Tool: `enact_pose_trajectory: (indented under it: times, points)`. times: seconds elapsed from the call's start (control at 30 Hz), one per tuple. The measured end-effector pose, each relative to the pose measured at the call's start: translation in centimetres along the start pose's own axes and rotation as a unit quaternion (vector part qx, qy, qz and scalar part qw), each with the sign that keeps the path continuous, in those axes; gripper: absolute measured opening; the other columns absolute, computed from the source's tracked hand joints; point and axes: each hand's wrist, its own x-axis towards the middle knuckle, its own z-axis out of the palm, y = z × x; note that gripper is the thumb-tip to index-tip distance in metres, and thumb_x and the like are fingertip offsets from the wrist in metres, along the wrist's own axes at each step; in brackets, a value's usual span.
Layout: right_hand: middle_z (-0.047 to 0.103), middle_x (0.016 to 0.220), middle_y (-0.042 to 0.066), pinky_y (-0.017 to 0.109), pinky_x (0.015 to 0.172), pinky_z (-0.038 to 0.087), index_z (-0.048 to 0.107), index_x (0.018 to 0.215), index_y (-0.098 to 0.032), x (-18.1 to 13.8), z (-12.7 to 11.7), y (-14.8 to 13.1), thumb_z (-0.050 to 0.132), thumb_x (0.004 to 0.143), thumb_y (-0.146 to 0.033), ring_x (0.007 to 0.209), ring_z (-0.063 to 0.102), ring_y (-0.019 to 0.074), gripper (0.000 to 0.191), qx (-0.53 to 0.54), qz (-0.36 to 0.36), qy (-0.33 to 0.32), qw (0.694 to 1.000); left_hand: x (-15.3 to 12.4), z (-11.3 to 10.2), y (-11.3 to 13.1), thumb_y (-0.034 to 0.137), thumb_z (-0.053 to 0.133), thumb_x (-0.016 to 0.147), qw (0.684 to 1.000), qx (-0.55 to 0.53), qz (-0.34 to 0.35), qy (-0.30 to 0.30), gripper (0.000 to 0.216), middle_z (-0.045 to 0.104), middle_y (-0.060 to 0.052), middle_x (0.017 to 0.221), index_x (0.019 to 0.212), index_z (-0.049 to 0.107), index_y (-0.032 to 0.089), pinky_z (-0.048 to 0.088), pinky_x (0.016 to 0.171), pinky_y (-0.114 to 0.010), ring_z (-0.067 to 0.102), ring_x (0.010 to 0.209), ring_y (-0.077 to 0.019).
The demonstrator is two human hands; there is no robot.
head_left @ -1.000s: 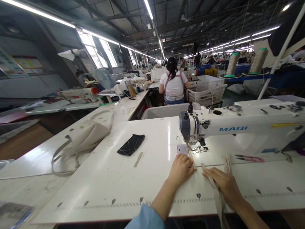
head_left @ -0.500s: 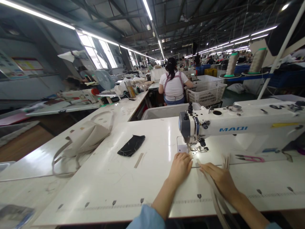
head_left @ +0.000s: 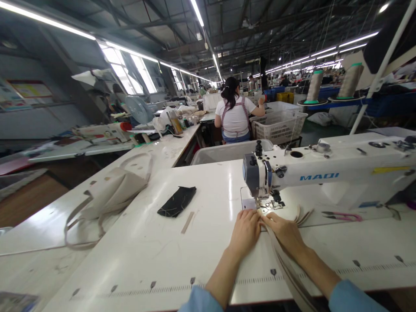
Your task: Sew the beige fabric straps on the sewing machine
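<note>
A white sewing machine [head_left: 325, 173] stands on the white table [head_left: 169, 255], its needle and presser foot [head_left: 268, 203] at the left end. A beige webbing strap [head_left: 286, 273] runs from the foot down over the table's front edge. My left hand [head_left: 246, 228] lies with curled fingers pressed on the strap just in front of the foot. My right hand [head_left: 286, 234] pinches the same strap right beside it, the two hands touching. A few more beige strap ends [head_left: 303, 215] fan out to the right of my right hand.
A black cloth piece [head_left: 177, 201] and a small beige strip [head_left: 187, 222] lie left of the machine. A beige bag with straps [head_left: 110, 195] sits on the left table. Pink snips [head_left: 342, 215] lie under the machine arm. A person in white [head_left: 235, 115] sits ahead beside a white basket [head_left: 279, 125].
My right hand has moved up and left along the strap until it meets my left hand just before the presser foot. My left hand has edged slightly forward.
</note>
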Motion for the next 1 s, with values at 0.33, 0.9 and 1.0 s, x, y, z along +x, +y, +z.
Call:
enact_pose_trajectory:
  times: [0.33,0.9,1.0]
  points:
    - [0.062,0.096,-0.004,0.02,0.049,0.04,0.053,0.114,-0.028,0.9,-0.1,0.1,0.041,0.095,-0.03,0.072,0.062,0.012,0.023,-0.017,0.02,-0.019,0.999,0.1,0.2,-0.1,0.015,0.046,0.084,1.0,0.015,-0.016,0.009,0.033,0.059,-0.005,0.119,0.116,0.053,0.02,0.034,0.1,-0.042,0.047,0.115,-0.0213]
    - [0.061,0.09,-0.002,0.021,0.049,0.039,0.056,0.107,-0.026,1.3,0.2,0.1,0.043,0.094,-0.029,0.069,0.061,0.0127,0.019,-0.009,0.03,-0.02,0.999,0.1,0.1,-0.3,0.011,0.045,0.081,1.0,0.008,-0.019,0.005,0.038,0.057,-0.007,0.119,0.117,0.052,0.019,0.036,0.099,-0.044,0.046,0.114,-0.0231]
    - [0.06,0.091,-0.001,0.021,0.05,0.04,0.057,0.106,-0.025,0.7,-0.3,0.0,0.043,0.093,-0.033,0.068,0.061,0.0126,0.021,0.005,0.026,-0.015,1.0,-0.1,-0.1,-0.3,0.014,0.049,0.08,1.0,-0.015,-0.005,0.002,0.031,0.061,-0.006,0.109,0.111,0.056,0.019,0.039,0.096,-0.041,0.051,0.106,-0.0219]
